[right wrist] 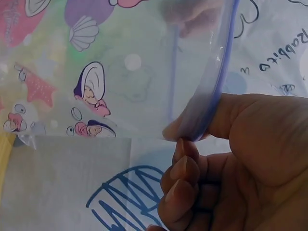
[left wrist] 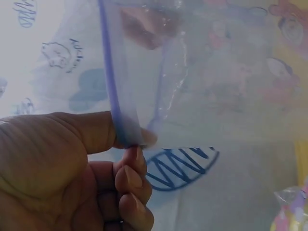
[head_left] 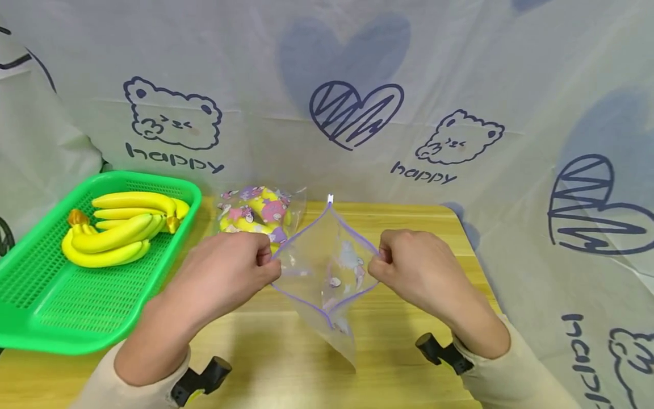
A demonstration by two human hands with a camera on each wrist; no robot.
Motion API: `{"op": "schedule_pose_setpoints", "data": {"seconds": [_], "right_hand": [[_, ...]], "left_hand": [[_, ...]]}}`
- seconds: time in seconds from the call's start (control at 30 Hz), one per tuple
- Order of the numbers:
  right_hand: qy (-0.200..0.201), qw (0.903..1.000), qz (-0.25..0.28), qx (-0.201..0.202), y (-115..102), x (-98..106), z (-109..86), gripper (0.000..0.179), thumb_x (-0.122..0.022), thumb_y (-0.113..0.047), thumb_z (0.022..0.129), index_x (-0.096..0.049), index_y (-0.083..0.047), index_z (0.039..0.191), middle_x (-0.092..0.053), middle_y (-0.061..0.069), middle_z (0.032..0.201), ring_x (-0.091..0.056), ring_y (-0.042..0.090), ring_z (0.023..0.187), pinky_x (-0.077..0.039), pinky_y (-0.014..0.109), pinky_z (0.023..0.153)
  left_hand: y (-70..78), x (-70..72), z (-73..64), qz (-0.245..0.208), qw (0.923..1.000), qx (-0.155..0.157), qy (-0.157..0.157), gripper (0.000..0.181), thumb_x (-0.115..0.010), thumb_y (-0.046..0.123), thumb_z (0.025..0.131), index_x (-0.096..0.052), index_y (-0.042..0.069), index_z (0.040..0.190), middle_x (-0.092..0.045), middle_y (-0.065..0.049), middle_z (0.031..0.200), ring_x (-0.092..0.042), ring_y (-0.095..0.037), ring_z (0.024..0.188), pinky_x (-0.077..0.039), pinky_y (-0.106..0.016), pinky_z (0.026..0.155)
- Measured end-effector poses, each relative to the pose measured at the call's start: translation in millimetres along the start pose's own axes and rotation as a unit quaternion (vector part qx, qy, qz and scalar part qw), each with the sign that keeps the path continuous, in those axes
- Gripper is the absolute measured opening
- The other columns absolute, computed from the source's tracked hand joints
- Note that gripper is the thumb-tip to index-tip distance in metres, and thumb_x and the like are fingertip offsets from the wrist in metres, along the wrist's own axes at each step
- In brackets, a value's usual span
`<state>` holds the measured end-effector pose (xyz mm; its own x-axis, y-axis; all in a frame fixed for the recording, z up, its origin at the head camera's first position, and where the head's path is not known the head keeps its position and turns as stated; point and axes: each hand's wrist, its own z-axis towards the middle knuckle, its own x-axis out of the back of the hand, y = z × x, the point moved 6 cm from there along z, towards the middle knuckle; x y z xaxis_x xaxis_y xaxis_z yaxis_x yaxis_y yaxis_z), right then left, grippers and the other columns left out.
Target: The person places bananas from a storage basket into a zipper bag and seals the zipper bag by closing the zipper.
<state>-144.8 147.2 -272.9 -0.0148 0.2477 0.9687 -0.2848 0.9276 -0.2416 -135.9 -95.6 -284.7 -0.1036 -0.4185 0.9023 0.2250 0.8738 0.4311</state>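
A clear zip bag (head_left: 344, 275) hangs in the middle of the scene, between the two hands, above the tabletop (head_left: 286, 363). Its mouth is pulled wide into a diamond, edged with purple strips, and a small white slider (head_left: 330, 198) sits at the far corner. The left hand (head_left: 232, 261) pinches the left edge of the mouth between thumb and curled forefinger, the other fingers folded beneath; the right hand (head_left: 416, 264) pinches the right edge in the same way. The wrist views show the bag's printed side (shells, a starfish and small cartoon figures, mostly in pink and purple). Whether its lower end touches the wood is hard to tell.

Just beyond the left hand, a second printed bag (head_left: 260, 213) lies on the far part of the tabletop, with something yellow inside. To its left stands a green basket (head_left: 87, 307) with perforated walls. Two banana bunches lie in its far part: the nearer bunch (head_left: 107, 241) on the left, the farther bunch (head_left: 135, 201) close behind it. A pale cloth (head_left: 255, 130) printed with bears, hearts and the word "happy" rises behind everything. Each wrist carries a black device beside a cream sleeve (head_left: 521, 363).
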Motion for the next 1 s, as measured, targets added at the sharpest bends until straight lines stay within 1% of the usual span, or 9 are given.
{"op": "schedule_pose_setpoints", "data": {"seconds": [0.1, 0.27, 0.37, 0.43, 0.5, 0.6, 0.77, 0.9, 1.0], "right_hand": [[-0.003, 0.9999, 0.008, 0.009, -3, 1, -1.6, 0.022, -0.061, -0.013, 0.082, -0.05, -0.019, 0.065, -0.044, -0.004, 0.059, -0.041, 0.013, 0.052, -0.034, 0.031, 0.054], [-0.009, 0.9988, 0.026, 0.04, -14, -8, 0.5, 0.024, -0.063, -0.013, 0.084, -0.05, -0.02, 0.064, -0.045, -0.005, 0.06, -0.042, 0.011, 0.053, -0.036, 0.03, 0.054], [-0.011, 0.9991, 0.016, 0.037, -13, -8, 2.4, 0.027, -0.063, -0.013, 0.083, -0.047, -0.02, 0.063, -0.04, -0.006, 0.058, -0.037, 0.011, 0.053, -0.033, 0.03, 0.054], [-0.011, 0.9996, 0.002, 0.026, -8, -5, 2.7, 0.027, -0.063, -0.013, 0.082, -0.046, -0.019, 0.062, -0.038, -0.006, 0.057, -0.036, 0.012, 0.053, -0.032, 0.03, 0.054], [-0.01, 0.9999, -0.01, 0.01, -1, 0, 2.4, 0.027, -0.064, -0.014, 0.083, -0.047, -0.019, 0.063, -0.039, -0.005, 0.057, -0.037, 0.013, 0.054, -0.031, 0.031, 0.054], [0.002, 0.9998, -0.019, 0.004, 5, 4, 2.6, 0.023, -0.064, -0.014, 0.083, -0.051, -0.018, 0.064, -0.044, -0.004, 0.059, -0.041, 0.015, 0.054, -0.032, 0.032, 0.054], [0.039, 0.9981, -0.022, 0.043, -4, -6, 6.0, 0.022, -0.061, -0.01, 0.083, -0.05, -0.019, 0.065, -0.044, -0.004, 0.062, -0.041, 0.013, 0.055, -0.037, 0.035, 0.062], [0.077, 0.9946, -0.022, 0.066, -13, -9, 7.0, 0.026, -0.059, -0.008, 0.081, -0.047, -0.019, 0.062, -0.041, -0.005, 0.06, -0.038, 0.013, 0.055, -0.036, 0.036, 0.065], [0.083, 0.9935, -0.021, 0.075, -18, -6, 5.0, 0.028, -0.06, -0.008, 0.081, -0.045, -0.02, 0.061, -0.04, -0.005, 0.059, -0.038, 0.012, 0.054, -0.035, 0.035, 0.064]], "left_hand": [[7.3, 3.4, -1.5, 0.007, 0.9999, -0.013, 0.0, 0.032, -0.061, 0.024, 0.086, -0.041, 0.022, 0.062, -0.033, 0.008, 0.056, -0.036, -0.013, 0.055, -0.024, -0.033, 0.054], [11.0, -4.4, 5.6, 0.017, 0.9997, -0.02, 0.001, 0.035, -0.063, 0.023, 0.088, -0.04, 0.021, 0.062, -0.032, 0.008, 0.057, -0.036, -0.013, 0.056, -0.026, -0.034, 0.056], [3.2, -8.2, 9.6, 0.027, 0.9996, -0.013, -0.001, 0.034, -0.064, 0.022, 0.088, -0.042, 0.021, 0.062, -0.035, 0.007, 0.056, -0.038, -0.015, 0.055, -0.028, -0.034, 0.055], [-5.9, -7.5, 11.5, 0.042, 0.9991, 0.002, -0.001, 0.034, -0.064, 0.022, 0.089, -0.044, 0.02, 0.061, -0.038, 0.005, 0.055, -0.041, -0.017, 0.054, -0.029, -0.036, 0.056], [-15.3, -5.7, 13.3, 0.057, 0.9982, 0.018, -0.001, 0.034, -0.064, 0.023, 0.09, -0.046, 0.02, 0.061, -0.041, 0.004, 0.056, -0.044, -0.019, 0.055, -0.031, -0.038, 0.057], [-23.8, -5.8, 15.5, 0.06, 0.9977, 0.033, -0.005, 0.034, -0.063, 0.023, 0.089, -0.045, 0.019, 0.061, -0.039, 0.004, 0.055, -0.042, -0.019, 0.054, -0.029, -0.037, 0.055], [-16.3, -14.2, 19.2, 0.035, 0.9993, 0.008, -0.006, 0.036, -0.064, 0.025, 0.091, -0.042, 0.02, 0.062, -0.036, 0.006, 0.056, -0.038, -0.016, 0.056, -0.026, -0.034, 0.055], [-6.1, -17.2, 20.8, 0.019, 0.9995, -0.014, 0.022, 0.038, -0.065, 0.027, 0.096, -0.045, 0.02, 0.065, -0.04, 0.005, 0.058, -0.043, -0.015, 0.056, -0.029, -0.035, 0.057], [-0.3, -15.2, 18.4, 0.002, 0.9988, -0.03, 0.04, 0.039, -0.062, 0.026, 0.099, -0.044, 0.019, 0.065, -0.039, 0.005, 0.058, -0.041, -0.015, 0.054, -0.029, -0.034, 0.056]]}}
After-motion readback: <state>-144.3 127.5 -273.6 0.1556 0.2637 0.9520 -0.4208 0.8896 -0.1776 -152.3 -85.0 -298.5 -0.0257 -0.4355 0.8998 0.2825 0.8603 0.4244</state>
